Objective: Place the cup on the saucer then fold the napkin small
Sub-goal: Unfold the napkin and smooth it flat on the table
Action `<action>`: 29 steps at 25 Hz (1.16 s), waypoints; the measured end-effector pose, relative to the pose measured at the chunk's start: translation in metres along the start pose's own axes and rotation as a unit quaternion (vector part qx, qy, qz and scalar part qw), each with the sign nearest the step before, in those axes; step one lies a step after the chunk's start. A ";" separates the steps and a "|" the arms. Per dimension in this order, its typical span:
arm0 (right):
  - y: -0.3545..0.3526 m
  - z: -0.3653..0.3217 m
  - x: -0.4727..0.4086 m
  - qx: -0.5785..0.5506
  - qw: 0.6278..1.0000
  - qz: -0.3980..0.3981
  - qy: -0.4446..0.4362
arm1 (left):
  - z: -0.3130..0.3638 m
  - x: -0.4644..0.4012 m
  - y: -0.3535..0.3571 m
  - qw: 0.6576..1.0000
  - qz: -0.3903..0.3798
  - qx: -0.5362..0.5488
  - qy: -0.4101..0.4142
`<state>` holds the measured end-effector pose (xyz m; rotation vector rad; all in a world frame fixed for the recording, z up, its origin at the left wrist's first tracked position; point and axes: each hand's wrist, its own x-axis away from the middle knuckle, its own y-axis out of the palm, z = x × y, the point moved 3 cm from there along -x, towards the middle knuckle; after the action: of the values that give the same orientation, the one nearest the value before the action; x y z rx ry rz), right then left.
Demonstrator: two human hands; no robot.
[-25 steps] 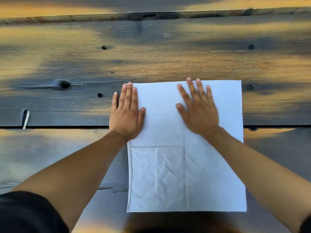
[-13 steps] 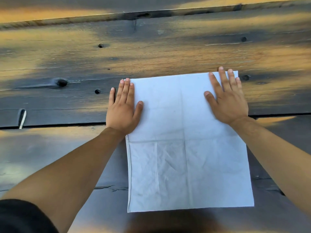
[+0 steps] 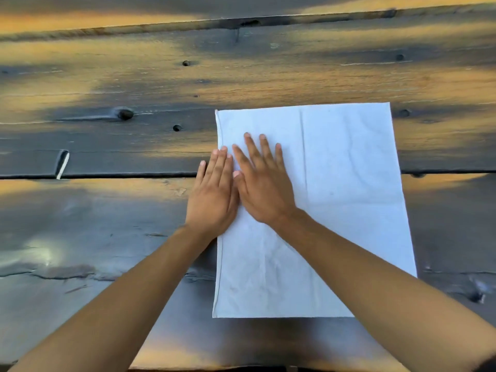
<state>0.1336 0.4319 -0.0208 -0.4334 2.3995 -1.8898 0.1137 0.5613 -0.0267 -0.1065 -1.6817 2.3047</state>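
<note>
Head view: the white napkin [image 3: 335, 189] lies flat on the wooden tabletop [image 3: 107, 210], extending right of and beyond both hands. The left hand [image 3: 213, 196] and right hand [image 3: 264, 187] press side by side at its left edge, each grip flat, fingers extended, clamped on nothing.

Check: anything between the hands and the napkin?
Nothing visible. Both hands lie flat, palms down, by the napkin's left edge: the right hand fully on the cloth, the left hand overlapping its edge and the wooden table.
</note>
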 end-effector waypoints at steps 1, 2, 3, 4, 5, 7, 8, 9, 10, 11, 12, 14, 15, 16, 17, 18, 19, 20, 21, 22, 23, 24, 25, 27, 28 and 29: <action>0.008 -0.007 0.003 0.010 1.000 -0.014 -0.010 | -0.001 0.004 0.005 0.999 -0.016 -0.030 -0.014; 0.014 -0.007 0.005 0.017 1.000 -0.022 -0.014 | -0.003 0.006 0.009 0.998 -0.025 -0.055 -0.024; 0.017 -0.002 0.007 0.021 0.999 -0.020 -0.015 | -0.005 0.006 0.012 0.997 -0.027 -0.074 -0.026; 0.017 0.006 0.010 0.025 0.999 -0.012 -0.017 | -0.006 0.005 0.014 0.996 -0.026 -0.086 -0.021; 0.017 0.016 0.014 0.029 0.999 -0.004 -0.023 | -0.006 0.005 0.015 0.995 -0.026 -0.092 -0.020; 0.013 0.049 0.028 0.040 0.999 0.017 -0.015 | -0.005 0.006 0.016 0.995 -0.028 -0.097 -0.020; 0.010 0.070 0.036 0.045 0.999 0.029 0.001 | -0.006 0.005 0.017 0.994 -0.027 -0.100 -0.020; 0.007 0.096 0.044 0.052 0.998 0.035 0.022 | -0.006 0.005 0.017 0.994 -0.028 -0.101 -0.024; 0.003 0.124 0.054 0.056 0.997 0.035 0.049 | -0.005 0.005 0.017 0.994 -0.032 -0.102 -0.024; -0.003 0.151 0.063 0.056 0.995 0.029 0.079 | -0.005 0.005 0.017 0.994 -0.033 -0.104 -0.021; -0.008 0.174 0.071 0.054 0.993 0.021 0.103 | -0.004 0.005 0.017 0.994 -0.033 -0.105 -0.020; -0.015 0.202 0.081 0.049 0.990 0.002 0.132 | -0.005 0.005 0.016 0.994 -0.035 -0.103 -0.021; -0.018 0.207 0.082 0.045 0.990 -0.003 0.136 | -0.005 0.005 0.015 0.994 -0.036 -0.104 -0.023; -0.019 0.209 0.082 0.039 0.989 -0.004 0.139 | -0.005 0.005 0.015 0.994 -0.036 -0.104 -0.023; -0.020 0.207 0.080 0.028 0.989 -0.003 0.147 | -0.004 0.005 0.014 0.994 -0.037 -0.103 -0.023; -0.021 0.201 0.078 0.012 0.986 0.000 0.165 | -0.004 0.005 0.015 0.994 -0.039 -0.104 -0.024; -0.022 0.191 0.075 -0.002 0.982 0.010 0.187 | -0.004 0.005 0.015 0.993 -0.040 -0.105 -0.025; -0.023 0.175 0.069 -0.010 0.980 0.025 0.198 | -0.005 0.005 0.015 0.993 -0.039 -0.105 -0.026; -0.023 0.153 0.062 -0.011 0.981 0.041 0.188 | -0.005 0.004 0.015 0.994 -0.037 -0.104 -0.026; -0.021 0.125 0.052 -0.010 0.986 0.054 0.159 | -0.004 0.004 0.015 0.994 -0.036 -0.103 -0.026; -0.017 0.094 0.042 -0.011 0.991 0.059 0.118 | -0.004 0.004 0.015 0.994 -0.036 -0.101 -0.026; -0.010 0.064 0.034 -0.010 0.996 0.056 0.074 | -0.004 0.004 0.015 0.994 -0.035 -0.100 -0.026; -0.001 0.039 0.027 -0.004 0.998 0.045 0.037 | -0.004 0.004 0.015 0.994 -0.033 -0.099 -0.026; 0.014 0.013 0.023 0.014 1.000 0.014 -0.002 | -0.005 0.005 0.015 0.994 -0.031 -0.100 -0.024; 0.019 0.014 0.025 0.029 1.000 0.006 -0.009 | -0.005 0.005 0.015 0.994 -0.032 -0.100 -0.022; 0.021 0.021 0.029 0.041 0.999 0.008 -0.012 | -0.005 0.005 0.015 0.994 -0.032 -0.099 -0.021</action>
<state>0.1068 0.4090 -0.0424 -0.4265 2.2951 -1.9555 0.1071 0.5629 -0.0417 -0.0455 -1.9019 2.1046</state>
